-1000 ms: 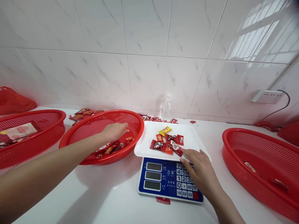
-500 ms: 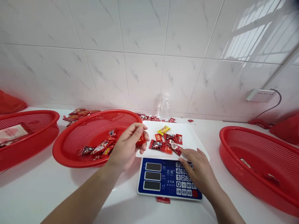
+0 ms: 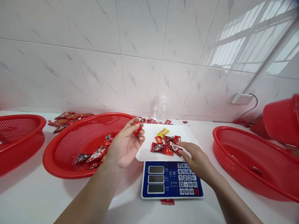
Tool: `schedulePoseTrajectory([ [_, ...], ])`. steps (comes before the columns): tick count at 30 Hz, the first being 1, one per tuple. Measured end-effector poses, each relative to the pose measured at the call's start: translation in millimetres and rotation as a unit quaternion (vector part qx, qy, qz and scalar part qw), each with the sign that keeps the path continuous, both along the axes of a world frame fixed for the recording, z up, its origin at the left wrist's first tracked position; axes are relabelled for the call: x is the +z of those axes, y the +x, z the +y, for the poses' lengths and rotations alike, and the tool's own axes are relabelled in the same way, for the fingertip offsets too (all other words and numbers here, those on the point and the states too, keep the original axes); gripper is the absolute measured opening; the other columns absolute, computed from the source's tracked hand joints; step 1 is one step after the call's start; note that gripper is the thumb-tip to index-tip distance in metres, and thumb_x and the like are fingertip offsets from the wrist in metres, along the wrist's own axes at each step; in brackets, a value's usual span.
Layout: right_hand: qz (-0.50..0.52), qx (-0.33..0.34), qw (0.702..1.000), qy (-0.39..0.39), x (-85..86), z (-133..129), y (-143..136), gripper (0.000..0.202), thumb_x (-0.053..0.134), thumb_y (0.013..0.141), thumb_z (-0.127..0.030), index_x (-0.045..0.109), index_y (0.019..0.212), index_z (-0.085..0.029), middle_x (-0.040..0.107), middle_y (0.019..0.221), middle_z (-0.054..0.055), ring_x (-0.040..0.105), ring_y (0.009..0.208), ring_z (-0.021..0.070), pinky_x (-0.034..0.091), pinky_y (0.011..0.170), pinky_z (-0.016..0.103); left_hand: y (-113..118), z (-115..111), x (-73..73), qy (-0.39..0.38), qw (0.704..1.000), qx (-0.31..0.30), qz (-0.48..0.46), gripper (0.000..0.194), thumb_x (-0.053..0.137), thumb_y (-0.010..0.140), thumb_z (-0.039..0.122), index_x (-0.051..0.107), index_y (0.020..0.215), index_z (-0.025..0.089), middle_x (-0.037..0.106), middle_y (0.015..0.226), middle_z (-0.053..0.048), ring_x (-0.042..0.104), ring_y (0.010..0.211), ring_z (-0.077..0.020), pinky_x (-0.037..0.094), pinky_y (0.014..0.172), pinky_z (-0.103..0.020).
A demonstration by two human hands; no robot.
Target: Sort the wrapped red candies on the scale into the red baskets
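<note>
My left hand [image 3: 126,144] is turned palm up between the red basket and the scale, its fingers curled on a small red wrapped candy [image 3: 137,129]. My right hand [image 3: 197,160] reaches over the right side of the white scale tray [image 3: 146,149], thumb and forefinger apart beside a dark red snack packet [image 3: 174,147]; I cannot tell whether they touch it. Several red packets and one yellow packet [image 3: 163,132] lie grouped on the tray. Below it shows the scale's blue keypad panel [image 3: 173,180], its displays dark.
To the left, a red perforated basket [image 3: 53,155] holds several packets. Another red basket [image 3: 21,146] is at the far left, and one [image 3: 233,168] at the right. By the wall stands a clear plastic bottle [image 3: 161,109], with packet piles [image 3: 67,119] nearby. A red container [image 3: 280,116] appears at the right edge.
My left hand has rolled palm up and its fingers have loosened, showing more of the red candy. The view has shifted, and a red container has appeared at the right edge.
</note>
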State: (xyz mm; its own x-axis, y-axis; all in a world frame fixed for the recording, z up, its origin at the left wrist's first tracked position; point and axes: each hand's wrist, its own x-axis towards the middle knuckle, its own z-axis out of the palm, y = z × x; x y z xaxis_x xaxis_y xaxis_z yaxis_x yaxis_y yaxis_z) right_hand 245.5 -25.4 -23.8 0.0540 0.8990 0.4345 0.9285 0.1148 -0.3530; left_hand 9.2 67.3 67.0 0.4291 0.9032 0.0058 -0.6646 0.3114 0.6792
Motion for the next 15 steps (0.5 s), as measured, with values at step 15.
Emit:
schedulePoseTrajectory([
  [15, -0.075, 0.086, 0.989, -0.091, 16.5, 119, 2, 0.039, 0.047, 0.082, -0.006, 0.060, 0.116, -0.020, 0.064, 0.118, 0.008, 0.054, 0.113, 0.0230, 0.043, 0.092, 0.036, -5, -7, -0.8, 0.012, 0.998, -0.063, -0.022, 0.023, 0.058, 0.079, 0.006, 0.058, 0.099, 0.018, 0.056, 0.080, -0.001, 0.051, 0.057, -0.0060, 0.043, 0.048, -0.016],
])
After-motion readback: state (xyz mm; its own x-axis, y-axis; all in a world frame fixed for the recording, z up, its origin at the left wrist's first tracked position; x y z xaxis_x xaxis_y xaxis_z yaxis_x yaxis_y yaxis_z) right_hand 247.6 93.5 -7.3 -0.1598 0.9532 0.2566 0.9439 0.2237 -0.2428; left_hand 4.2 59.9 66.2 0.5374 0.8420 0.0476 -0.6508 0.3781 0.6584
